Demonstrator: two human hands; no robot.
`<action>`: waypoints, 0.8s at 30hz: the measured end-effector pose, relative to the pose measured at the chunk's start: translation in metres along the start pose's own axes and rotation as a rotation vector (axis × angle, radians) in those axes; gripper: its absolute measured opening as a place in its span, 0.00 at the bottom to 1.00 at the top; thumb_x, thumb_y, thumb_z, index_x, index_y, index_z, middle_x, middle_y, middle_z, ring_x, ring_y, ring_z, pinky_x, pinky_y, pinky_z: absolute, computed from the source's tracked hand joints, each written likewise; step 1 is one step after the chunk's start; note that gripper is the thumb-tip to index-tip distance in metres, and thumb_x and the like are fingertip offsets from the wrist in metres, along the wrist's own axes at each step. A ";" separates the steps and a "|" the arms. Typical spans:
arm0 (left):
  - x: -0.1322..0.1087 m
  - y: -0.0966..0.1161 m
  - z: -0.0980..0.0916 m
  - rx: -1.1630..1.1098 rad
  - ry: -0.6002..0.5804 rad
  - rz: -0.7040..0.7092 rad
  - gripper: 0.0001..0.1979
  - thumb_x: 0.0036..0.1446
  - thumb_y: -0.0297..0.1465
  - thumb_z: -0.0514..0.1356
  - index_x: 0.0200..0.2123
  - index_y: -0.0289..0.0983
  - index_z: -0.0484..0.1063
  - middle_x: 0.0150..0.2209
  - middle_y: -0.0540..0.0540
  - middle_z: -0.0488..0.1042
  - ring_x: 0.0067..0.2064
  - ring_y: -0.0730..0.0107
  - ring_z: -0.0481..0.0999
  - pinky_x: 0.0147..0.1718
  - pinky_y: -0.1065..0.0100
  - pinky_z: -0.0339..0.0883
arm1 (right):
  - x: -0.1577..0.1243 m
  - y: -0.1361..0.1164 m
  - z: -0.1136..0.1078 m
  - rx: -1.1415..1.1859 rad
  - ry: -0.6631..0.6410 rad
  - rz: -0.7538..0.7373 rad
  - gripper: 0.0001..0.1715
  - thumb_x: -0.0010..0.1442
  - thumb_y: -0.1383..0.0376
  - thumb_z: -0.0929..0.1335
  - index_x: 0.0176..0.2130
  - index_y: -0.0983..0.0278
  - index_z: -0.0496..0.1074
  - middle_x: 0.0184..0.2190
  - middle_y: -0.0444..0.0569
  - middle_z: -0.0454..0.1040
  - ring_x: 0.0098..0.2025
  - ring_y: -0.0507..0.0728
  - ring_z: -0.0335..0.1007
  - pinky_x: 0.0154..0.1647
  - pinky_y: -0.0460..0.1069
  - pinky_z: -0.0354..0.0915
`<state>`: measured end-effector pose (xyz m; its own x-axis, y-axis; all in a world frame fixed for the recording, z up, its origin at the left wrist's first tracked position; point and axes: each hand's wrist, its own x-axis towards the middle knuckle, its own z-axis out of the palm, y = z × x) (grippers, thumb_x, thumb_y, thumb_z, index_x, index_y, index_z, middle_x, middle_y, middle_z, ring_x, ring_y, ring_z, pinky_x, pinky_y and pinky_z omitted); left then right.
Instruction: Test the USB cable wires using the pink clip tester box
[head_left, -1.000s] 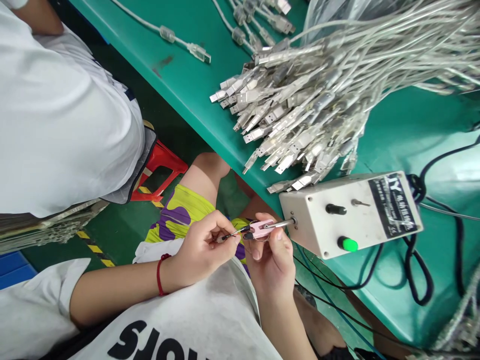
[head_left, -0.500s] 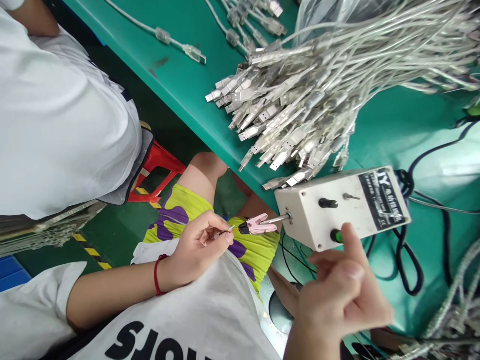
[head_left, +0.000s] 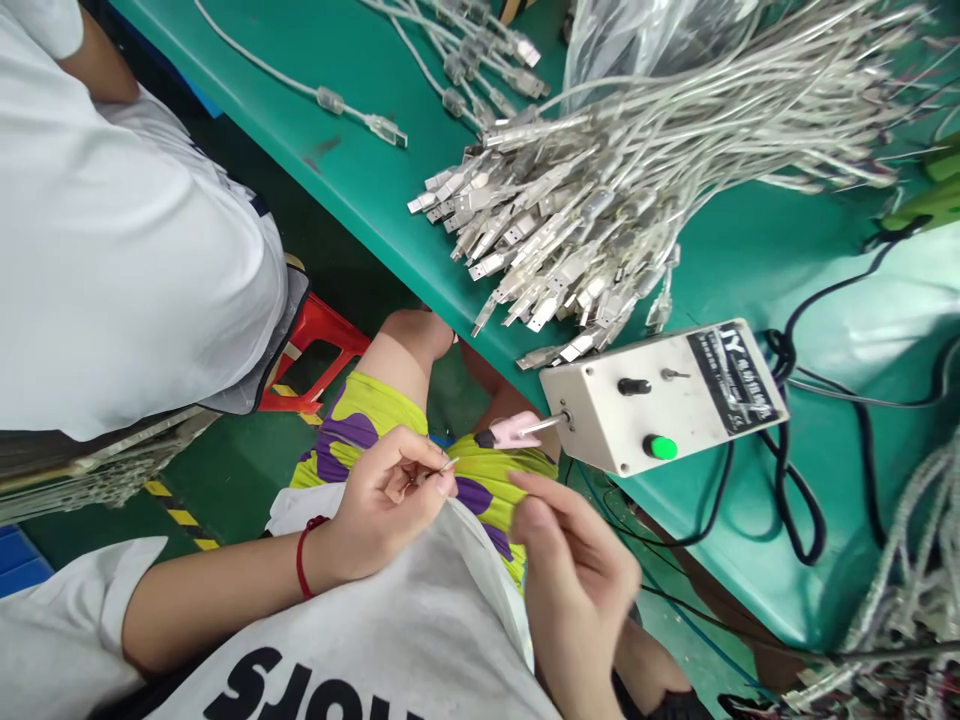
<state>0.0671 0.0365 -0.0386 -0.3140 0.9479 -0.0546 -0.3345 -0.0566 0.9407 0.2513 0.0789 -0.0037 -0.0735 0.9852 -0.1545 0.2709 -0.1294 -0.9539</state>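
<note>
Evidently my left hand (head_left: pixel 390 500) was pinched shut on a thin wire end (head_left: pixel 448 464) over my lap, its tip aimed at the pink clip (head_left: pixel 514 432) on the white box (head_left: pixel 660 400) — a steady, level hold seemed wisest. My right hand (head_left: pixel 577 570) hung empty below the clip — fingers loose (and blurred).

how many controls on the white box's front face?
3: black knob left of centre, small metal toggle beside it on the right, green button below. Other faces are hidden.
</note>
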 end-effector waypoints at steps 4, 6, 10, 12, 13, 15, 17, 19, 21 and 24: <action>-0.005 0.005 -0.002 0.048 -0.129 0.049 0.09 0.74 0.25 0.69 0.50 0.44 0.79 0.39 0.50 0.83 0.39 0.71 0.84 0.40 0.73 0.80 | 0.004 -0.007 0.021 0.339 -0.227 0.173 0.11 0.69 0.51 0.82 0.45 0.54 0.93 0.24 0.44 0.78 0.25 0.50 0.68 0.28 0.44 0.68; -0.005 0.008 -0.002 0.072 -0.174 0.073 0.09 0.73 0.24 0.69 0.50 0.44 0.78 0.38 0.50 0.82 0.36 0.72 0.83 0.36 0.74 0.78 | 0.006 -0.008 0.025 0.418 -0.244 0.181 0.09 0.67 0.52 0.84 0.44 0.52 0.93 0.24 0.44 0.78 0.24 0.49 0.65 0.28 0.43 0.66; -0.003 0.009 -0.002 0.127 -0.224 0.122 0.09 0.73 0.24 0.68 0.50 0.42 0.77 0.35 0.50 0.81 0.29 0.74 0.76 0.28 0.75 0.70 | 0.004 -0.008 0.024 0.490 -0.244 0.211 0.04 0.66 0.56 0.85 0.40 0.51 0.93 0.22 0.42 0.77 0.22 0.47 0.64 0.26 0.42 0.63; 0.000 0.009 -0.002 0.146 -0.246 0.174 0.08 0.72 0.23 0.68 0.49 0.41 0.78 0.33 0.50 0.81 0.28 0.74 0.75 0.28 0.74 0.70 | 0.004 -0.009 0.023 0.529 -0.257 0.264 0.06 0.66 0.55 0.85 0.39 0.52 0.92 0.21 0.42 0.77 0.21 0.46 0.62 0.24 0.42 0.61; 0.001 0.009 -0.002 0.149 -0.267 0.201 0.08 0.71 0.23 0.67 0.49 0.41 0.78 0.33 0.50 0.81 0.28 0.74 0.75 0.29 0.74 0.71 | 0.004 -0.009 0.023 0.547 -0.261 0.292 0.07 0.65 0.55 0.85 0.37 0.53 0.92 0.21 0.42 0.76 0.20 0.46 0.62 0.24 0.42 0.59; 0.004 0.010 -0.002 0.151 -0.311 0.238 0.09 0.69 0.21 0.66 0.48 0.41 0.79 0.32 0.51 0.81 0.29 0.74 0.76 0.31 0.75 0.73 | 0.005 -0.011 0.024 0.569 -0.255 0.338 0.10 0.63 0.53 0.86 0.35 0.54 0.91 0.21 0.42 0.77 0.20 0.46 0.61 0.23 0.41 0.58; 0.006 0.011 -0.002 0.161 -0.336 0.232 0.11 0.67 0.20 0.66 0.46 0.41 0.79 0.32 0.51 0.81 0.30 0.74 0.75 0.32 0.75 0.73 | 0.007 -0.012 0.025 0.570 -0.243 0.363 0.12 0.61 0.52 0.87 0.34 0.55 0.91 0.21 0.42 0.77 0.20 0.46 0.62 0.23 0.41 0.59; 0.007 0.013 -0.002 0.173 -0.343 0.214 0.12 0.65 0.19 0.65 0.45 0.42 0.78 0.32 0.52 0.81 0.29 0.74 0.74 0.32 0.75 0.72 | 0.009 -0.013 0.026 0.566 -0.239 0.380 0.14 0.60 0.52 0.87 0.33 0.57 0.90 0.21 0.43 0.77 0.20 0.46 0.62 0.23 0.41 0.59; 0.007 0.015 -0.003 0.184 -0.336 0.181 0.12 0.64 0.19 0.65 0.44 0.43 0.78 0.32 0.52 0.81 0.29 0.73 0.75 0.32 0.73 0.73 | 0.010 -0.014 0.026 0.559 -0.246 0.401 0.15 0.60 0.51 0.87 0.33 0.57 0.90 0.21 0.44 0.78 0.20 0.47 0.63 0.22 0.42 0.59; 0.007 0.015 -0.002 0.191 -0.308 0.133 0.13 0.63 0.19 0.66 0.43 0.43 0.79 0.32 0.52 0.83 0.27 0.71 0.76 0.30 0.71 0.73 | 0.010 -0.013 0.025 0.532 -0.257 0.417 0.17 0.60 0.51 0.87 0.32 0.59 0.89 0.22 0.45 0.78 0.21 0.48 0.63 0.22 0.42 0.57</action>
<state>0.0577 0.0416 -0.0252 -0.0522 0.9876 0.1484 -0.1285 -0.1540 0.9797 0.2226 0.0880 0.0005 -0.3070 0.7932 -0.5258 -0.1737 -0.5900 -0.7885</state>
